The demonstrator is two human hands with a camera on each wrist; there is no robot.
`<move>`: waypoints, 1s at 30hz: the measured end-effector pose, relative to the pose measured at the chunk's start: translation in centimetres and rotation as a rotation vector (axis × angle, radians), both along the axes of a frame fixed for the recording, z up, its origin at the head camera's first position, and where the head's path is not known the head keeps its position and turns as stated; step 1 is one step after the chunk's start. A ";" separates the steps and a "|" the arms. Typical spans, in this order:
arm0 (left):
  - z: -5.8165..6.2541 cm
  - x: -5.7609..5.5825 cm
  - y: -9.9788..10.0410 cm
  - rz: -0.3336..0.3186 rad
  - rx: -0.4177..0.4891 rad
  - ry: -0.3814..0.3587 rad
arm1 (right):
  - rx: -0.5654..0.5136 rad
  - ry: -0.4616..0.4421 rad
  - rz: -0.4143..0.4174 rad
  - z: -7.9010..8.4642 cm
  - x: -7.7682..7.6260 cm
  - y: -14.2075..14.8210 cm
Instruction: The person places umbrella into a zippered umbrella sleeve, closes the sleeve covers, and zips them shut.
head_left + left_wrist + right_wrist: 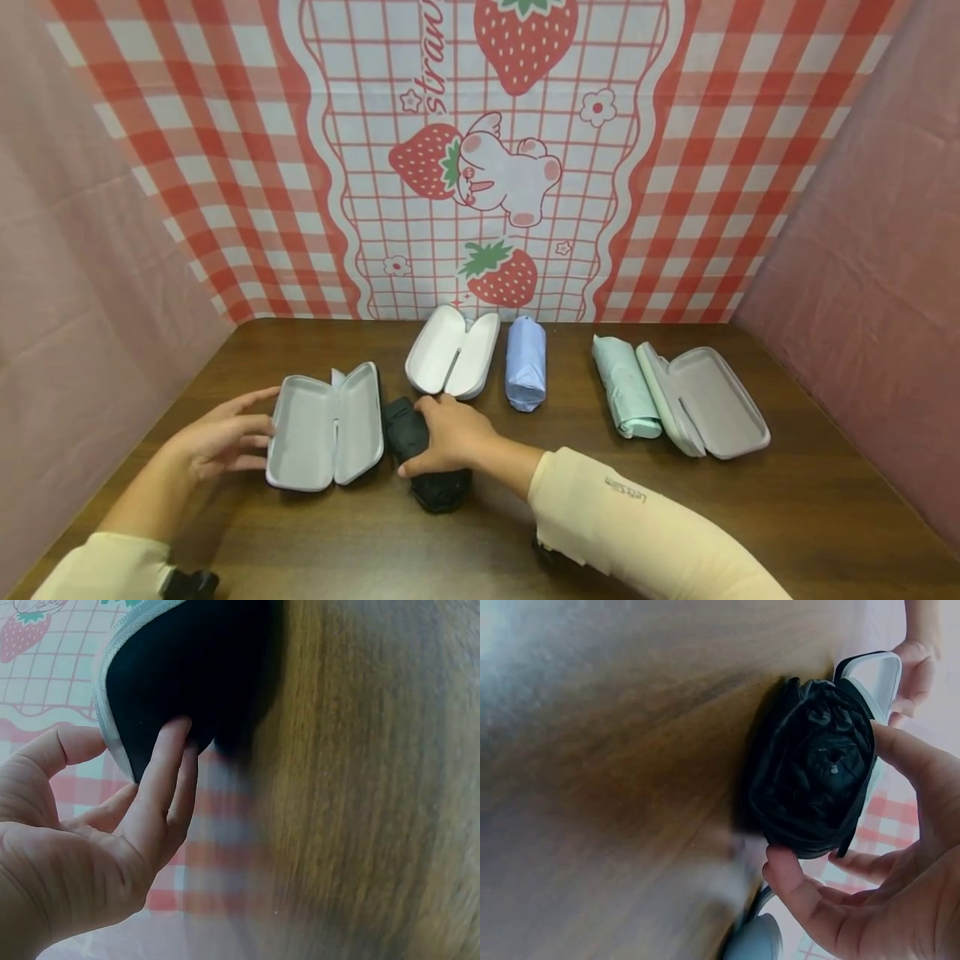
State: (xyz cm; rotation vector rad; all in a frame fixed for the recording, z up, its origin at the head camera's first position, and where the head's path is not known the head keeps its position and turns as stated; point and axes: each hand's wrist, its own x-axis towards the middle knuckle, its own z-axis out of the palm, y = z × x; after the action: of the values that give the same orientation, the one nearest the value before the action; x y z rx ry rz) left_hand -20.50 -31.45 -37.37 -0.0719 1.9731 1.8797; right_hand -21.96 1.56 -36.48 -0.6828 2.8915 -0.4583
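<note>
A glasses case (pixel 300 433), black outside and grey inside, lies unfolded on the table at left. My left hand (pixel 231 437) touches its left edge with fairly straight, spread fingers. In the left wrist view, fingertips rest against the black outer shell (pixel 172 671) and its pale rim. Just right of the case is a folded black umbrella (pixel 441 492), lying aslant. My right hand (pixel 453 433) grips it from above, thumb on one side and fingers on the other. The umbrella's rounded, wrinkled end (pixel 817 772) faces the right wrist camera.
Behind the umbrella lies an unfolded white-lined case (pixel 472 358), with a folded blue umbrella (pixel 526 362) beside it. At right, a folded mint-green umbrella (pixel 626 383) rests against another unfolded case (pixel 716 404). A checked strawberry cloth (pixel 498 158) hangs behind the table (pixel 337 550).
</note>
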 end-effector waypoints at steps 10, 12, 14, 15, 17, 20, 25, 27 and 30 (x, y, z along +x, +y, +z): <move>0.1 0.1 -1.0 -0.015 0.038 0.025 | 0.043 0.012 -0.019 -0.2 -0.1 -0.7; 0.2 0.1 -1.3 -0.016 0.041 0.031 | 0.054 0.023 -0.032 -0.4 -0.1 -0.9; 0.2 0.2 -1.5 -0.017 0.039 0.036 | 0.062 0.032 -0.043 -0.5 -0.1 -1.0; 0.2 0.2 -1.6 -0.018 0.039 0.039 | 0.066 0.036 -0.046 -0.5 -0.1 -1.1; 0.3 0.2 -1.8 -0.022 0.044 0.046 | 0.079 0.046 -0.050 -0.5 -0.1 -1.2; 0.4 0.3 -2.3 -0.040 0.067 0.058 | 0.103 0.059 -0.048 -0.5 -0.1 -1.4; 0.4 0.6 -2.9 -0.061 0.090 0.070 | 0.114 0.056 -0.050 -0.3 0.0 -1.4; 0.4 0.6 -3.0 -0.056 0.090 0.069 | 0.106 0.051 -0.052 -0.3 0.0 -1.2; 0.4 0.6 -3.0 -0.050 0.091 0.067 | 0.091 0.056 -0.051 -0.2 0.1 -0.9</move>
State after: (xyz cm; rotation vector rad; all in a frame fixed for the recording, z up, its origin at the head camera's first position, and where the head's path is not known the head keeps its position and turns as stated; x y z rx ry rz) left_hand -19.87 -34.49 -36.93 0.0667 1.9116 1.9604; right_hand -21.83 0.66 -36.64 -0.6195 2.9665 -0.3166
